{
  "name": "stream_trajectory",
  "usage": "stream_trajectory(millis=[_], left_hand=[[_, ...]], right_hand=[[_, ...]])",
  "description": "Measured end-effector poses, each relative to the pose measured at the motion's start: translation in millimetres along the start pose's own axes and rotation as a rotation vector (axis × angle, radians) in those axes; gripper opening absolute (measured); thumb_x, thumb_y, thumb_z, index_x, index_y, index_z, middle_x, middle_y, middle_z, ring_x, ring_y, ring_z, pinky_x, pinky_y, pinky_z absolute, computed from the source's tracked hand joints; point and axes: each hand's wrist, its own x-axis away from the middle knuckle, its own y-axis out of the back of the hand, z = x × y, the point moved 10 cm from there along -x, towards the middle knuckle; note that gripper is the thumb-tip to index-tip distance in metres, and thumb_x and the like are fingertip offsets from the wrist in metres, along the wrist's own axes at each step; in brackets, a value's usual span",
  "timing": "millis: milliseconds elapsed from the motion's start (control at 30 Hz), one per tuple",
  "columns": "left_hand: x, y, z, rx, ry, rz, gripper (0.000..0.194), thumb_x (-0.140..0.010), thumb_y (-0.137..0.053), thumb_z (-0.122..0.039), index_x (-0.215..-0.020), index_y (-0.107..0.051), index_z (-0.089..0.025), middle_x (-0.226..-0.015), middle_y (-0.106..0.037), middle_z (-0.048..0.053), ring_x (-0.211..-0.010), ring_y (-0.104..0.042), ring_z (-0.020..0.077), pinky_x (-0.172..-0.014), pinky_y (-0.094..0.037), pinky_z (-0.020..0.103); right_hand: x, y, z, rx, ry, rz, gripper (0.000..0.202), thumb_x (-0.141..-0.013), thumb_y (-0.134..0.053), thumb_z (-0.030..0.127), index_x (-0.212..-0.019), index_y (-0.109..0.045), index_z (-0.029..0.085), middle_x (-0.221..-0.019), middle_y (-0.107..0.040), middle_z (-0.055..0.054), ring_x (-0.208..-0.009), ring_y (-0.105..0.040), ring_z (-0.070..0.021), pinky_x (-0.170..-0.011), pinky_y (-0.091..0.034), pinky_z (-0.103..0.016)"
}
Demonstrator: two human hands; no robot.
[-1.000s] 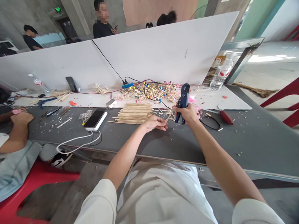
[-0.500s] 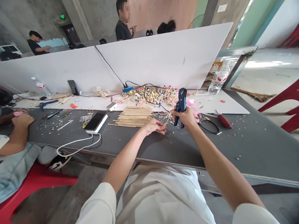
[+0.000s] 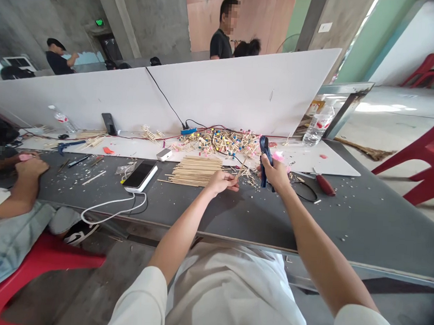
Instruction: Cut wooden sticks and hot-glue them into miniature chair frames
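My left hand (image 3: 221, 183) pinches a short thin wooden stick (image 3: 242, 167), which points up and slightly right. My right hand (image 3: 275, 174) is wrapped round dark blue pliers (image 3: 264, 157), held upright with the head at the top. A gap separates the pliers from the stick. Just left of my left hand lies a bundle of long wooden sticks (image 3: 196, 170) on the grey table. Behind both hands is a heap of short stick pieces with coloured balls (image 3: 221, 142). Small cut bits (image 3: 250, 178) are scattered beneath the pliers.
A phone (image 3: 140, 176) on a white block with a cable lies to the left. On the right are a red-handled tool (image 3: 325, 185), a black loop (image 3: 306, 191) and a water bottle (image 3: 319, 122). A white panel (image 3: 220, 95) stands behind. A co-worker's hands (image 3: 31, 165) are far left.
My right hand and the pliers have moved right, away from the stick in my left hand. The stick now shows more clearly. A person behind the panel appears further right.
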Motion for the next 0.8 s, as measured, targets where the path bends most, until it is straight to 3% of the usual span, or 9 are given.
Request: stream_trajectory(millis=[200, 433, 800], left_hand=[[-1.1, -0.6, -4.9, -0.011, -0.057, 0.012, 0.039, -0.071, -0.092, -0.037, -0.086, -0.075, -0.005, -0.077, -0.076, 0.009, -0.065, -0.075, 0.0173, -0.072, -0.063, 0.029], [-2.4, 1.1, -4.2, -0.009, -0.065, 0.001, 0.037, -0.072, -0.091, -0.036, -0.087, -0.076, -0.006, -0.077, -0.076, 0.008, -0.065, -0.075, 0.0165, -0.071, -0.063, 0.028], [-3.0, 1.6, -7.5, -0.001, -0.09, -0.012, 0.028, -0.076, -0.089, -0.029, -0.085, -0.076, -0.006, -0.076, -0.076, 0.007, -0.065, -0.075, 0.0164, -0.071, -0.063, 0.029]], right_hand=[[0.1, -2.5, 1.2, 0.153, 0.012, 0.031, 0.067, -0.093, -0.036, 0.081, -0.083, -0.06, 0.02, -0.081, -0.074, -0.011, -0.056, -0.065, -0.0183, -0.051, -0.047, -0.027], [0.1, 1.0, 9.8, 0.408, 0.084, 0.011, 0.062, -0.098, -0.034, 0.072, -0.081, -0.062, 0.02, -0.072, -0.071, -0.01, -0.066, -0.065, -0.0227, -0.064, -0.046, -0.03], [8.4, -6.5, 26.3, 0.592, 0.153, 0.057, 0.057, -0.1, -0.035, 0.064, -0.085, -0.068, 0.02, -0.072, -0.071, -0.01, -0.072, -0.065, -0.0253, -0.067, -0.039, -0.031]])
